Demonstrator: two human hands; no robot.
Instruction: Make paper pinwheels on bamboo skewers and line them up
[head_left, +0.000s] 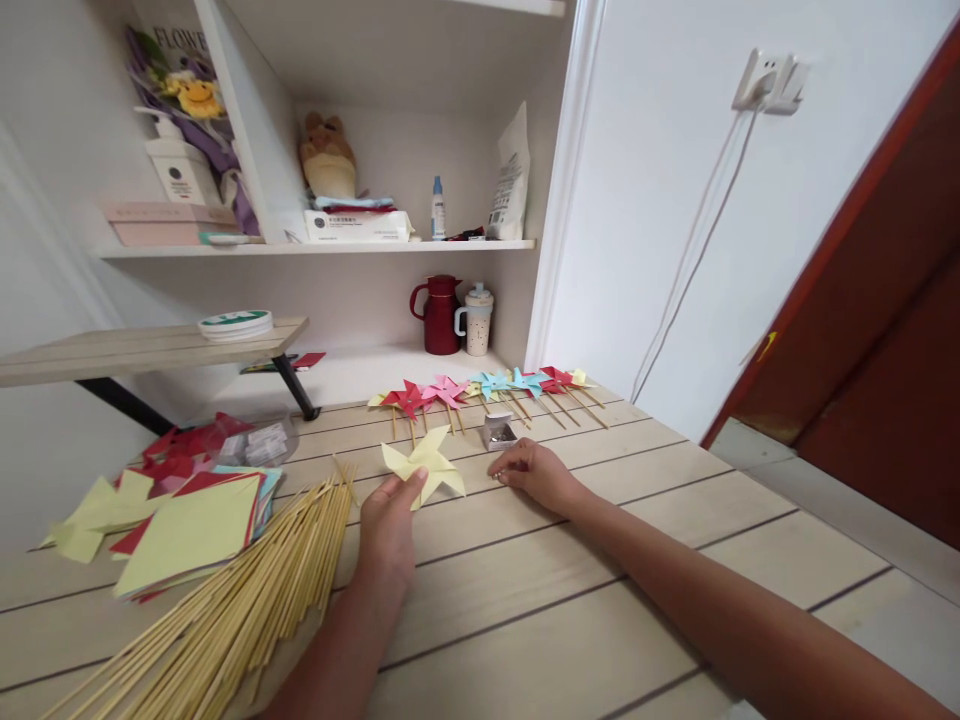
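Note:
My left hand (390,515) pinches a pale yellow paper pinwheel (427,468) between thumb and fingers, just above the table. No stick shows on it. My right hand (529,470) rests on the table to its right, with the fingertips pressed together over something tiny and shiny that I cannot make out. Just beyond those fingertips stands a small open box (498,432) with small dark metallic bits inside. Farther back lies a row of finished pinwheels on sticks, among them a red pinwheel (405,399), a pink pinwheel (445,391) and a blue pinwheel (492,383).
A bundle of thin wooden sticks (255,590) lies left of my left arm. Beside it are stacked paper squares (191,535), folded yellow paper (101,515) and a clear plastic container (262,443). Behind stand a low riser shelf (150,350), a red jug (441,318) and a cup (478,320).

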